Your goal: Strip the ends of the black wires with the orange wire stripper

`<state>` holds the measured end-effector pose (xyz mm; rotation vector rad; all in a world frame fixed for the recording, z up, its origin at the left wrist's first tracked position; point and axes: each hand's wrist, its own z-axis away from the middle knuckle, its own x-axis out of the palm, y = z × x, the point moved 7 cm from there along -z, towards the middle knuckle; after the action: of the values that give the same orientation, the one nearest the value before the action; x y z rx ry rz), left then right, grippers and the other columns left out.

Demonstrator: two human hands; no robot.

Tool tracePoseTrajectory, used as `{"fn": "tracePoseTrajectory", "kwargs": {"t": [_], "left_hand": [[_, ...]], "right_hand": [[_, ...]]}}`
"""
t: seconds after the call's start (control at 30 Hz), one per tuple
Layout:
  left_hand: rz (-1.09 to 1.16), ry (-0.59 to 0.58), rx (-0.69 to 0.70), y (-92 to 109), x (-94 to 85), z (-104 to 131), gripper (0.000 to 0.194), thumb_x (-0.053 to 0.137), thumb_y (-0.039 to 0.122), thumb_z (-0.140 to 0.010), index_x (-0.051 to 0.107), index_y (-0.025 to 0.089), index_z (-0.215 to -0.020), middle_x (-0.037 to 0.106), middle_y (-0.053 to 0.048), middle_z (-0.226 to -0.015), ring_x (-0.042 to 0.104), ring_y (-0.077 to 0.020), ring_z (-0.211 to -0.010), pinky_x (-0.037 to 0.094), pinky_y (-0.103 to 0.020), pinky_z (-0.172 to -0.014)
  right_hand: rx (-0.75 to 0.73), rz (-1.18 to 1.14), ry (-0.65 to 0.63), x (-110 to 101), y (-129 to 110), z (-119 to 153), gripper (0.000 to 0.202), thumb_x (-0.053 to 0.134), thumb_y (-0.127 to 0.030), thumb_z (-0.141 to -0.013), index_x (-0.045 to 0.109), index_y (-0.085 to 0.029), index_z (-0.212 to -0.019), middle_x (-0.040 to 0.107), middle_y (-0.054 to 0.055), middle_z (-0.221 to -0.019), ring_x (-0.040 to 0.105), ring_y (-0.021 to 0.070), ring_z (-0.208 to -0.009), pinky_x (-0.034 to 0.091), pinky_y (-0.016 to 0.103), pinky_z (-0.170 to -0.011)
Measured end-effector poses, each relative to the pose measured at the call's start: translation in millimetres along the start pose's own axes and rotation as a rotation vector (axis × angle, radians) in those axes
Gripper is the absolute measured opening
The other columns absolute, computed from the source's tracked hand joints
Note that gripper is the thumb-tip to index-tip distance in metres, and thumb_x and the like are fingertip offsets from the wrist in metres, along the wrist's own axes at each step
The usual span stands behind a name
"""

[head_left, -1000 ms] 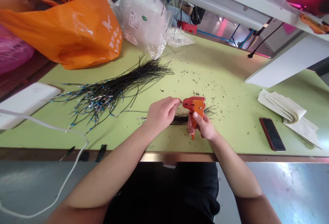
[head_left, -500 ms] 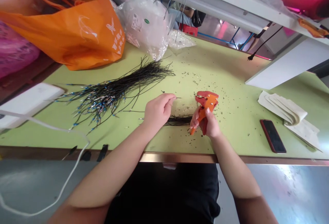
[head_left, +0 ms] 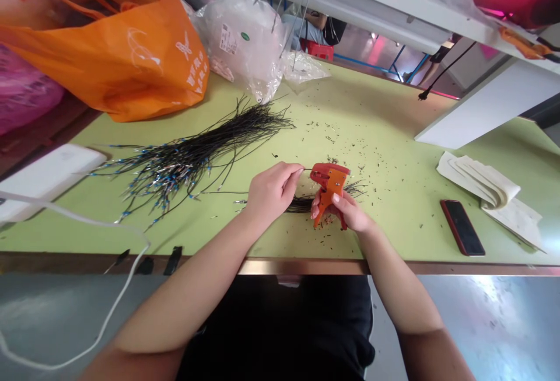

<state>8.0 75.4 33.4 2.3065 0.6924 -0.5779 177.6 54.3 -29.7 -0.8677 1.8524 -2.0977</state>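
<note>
My left hand (head_left: 275, 189) pinches a thin black wire (head_left: 308, 169), whose right end meets the jaws of an orange and red wire stripper (head_left: 333, 182). My right hand (head_left: 341, 209) is wrapped round the stripper's handles. Beneath both hands lies a small bundle of black wires (head_left: 300, 205), partly hidden by them. A larger pile of black wires (head_left: 219, 142) with blue and metal ends spreads over the green table (head_left: 394, 194) to the left. Small dark scraps are scattered around the stripper.
An orange bag (head_left: 144, 60) and clear plastic bags (head_left: 245, 37) stand at the back left. A white box (head_left: 48, 177) lies far left. On the right are a phone (head_left: 462, 227), folded white sheets (head_left: 479, 179) and a white panel (head_left: 464, 107).
My right hand has moved left with the stripper, bringing its jaws to the wire end. The right ends of the small bundle now show. The view has shifted slightly.
</note>
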Motion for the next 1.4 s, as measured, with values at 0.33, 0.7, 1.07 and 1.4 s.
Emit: {"fn": "tracePoseTrajectory", "kwargs": {"t": [0.33, 0.7, 1.07, 1.4], "left_hand": [[-0.096, 0.079, 0.119, 25.4, -2.5, 6.0, 0.015, 0.057, 0.017, -0.103, 0.072, 0.019, -0.103, 0.077, 0.001, -0.076, 0.069, -0.0109, -0.062, 0.044, -0.024, -0.056], [-0.161, 0.091, 0.157, 45.5, -3.0, 9.5, 0.009, 0.065, 0.014, -0.098, 0.07, 0.019, -0.093, 0.073, 0.004, -0.068, 0.067, -0.0119, -0.057, 0.043, -0.026, -0.052], [-0.225, 0.114, 0.135, 42.3, -5.2, 8.3, 0.014, 0.064, 0.014, -0.096, 0.066, 0.02, -0.084, 0.07, 0.004, -0.064, 0.064, -0.0124, -0.054, 0.04, -0.027, -0.05], [-0.205, 0.082, 0.153, 46.8, -2.2, 10.3, 0.013, 0.064, 0.012, -0.095, 0.066, 0.019, -0.086, 0.07, 0.004, -0.066, 0.065, -0.0122, -0.057, 0.039, -0.027, -0.05]], "right_hand": [[-0.12, 0.006, 0.236, -1.3, -1.7, -7.7, 0.052, 0.061, -0.076, -0.089, 0.066, -0.026, -0.101, 0.074, 0.01, -0.095, 0.073, 0.0314, -0.103, 0.065, 0.052, -0.087], [-0.071, 0.106, 0.457, -24.5, 30.9, -0.8, 0.059, 0.061, -0.078, -0.088, 0.067, -0.026, -0.116, 0.076, 0.01, -0.118, 0.072, 0.0315, -0.115, 0.054, 0.056, -0.111], [-0.101, 0.13, 0.451, -20.8, 26.1, -1.9, 0.059, 0.062, -0.077, -0.088, 0.067, -0.025, -0.114, 0.075, 0.011, -0.116, 0.072, 0.0309, -0.114, 0.054, 0.056, -0.111], [-0.073, 0.185, 0.449, -22.1, 24.8, -3.0, 0.061, 0.06, -0.081, -0.086, 0.066, -0.025, -0.111, 0.073, 0.01, -0.104, 0.07, 0.0305, -0.104, 0.057, 0.053, -0.103]]}}
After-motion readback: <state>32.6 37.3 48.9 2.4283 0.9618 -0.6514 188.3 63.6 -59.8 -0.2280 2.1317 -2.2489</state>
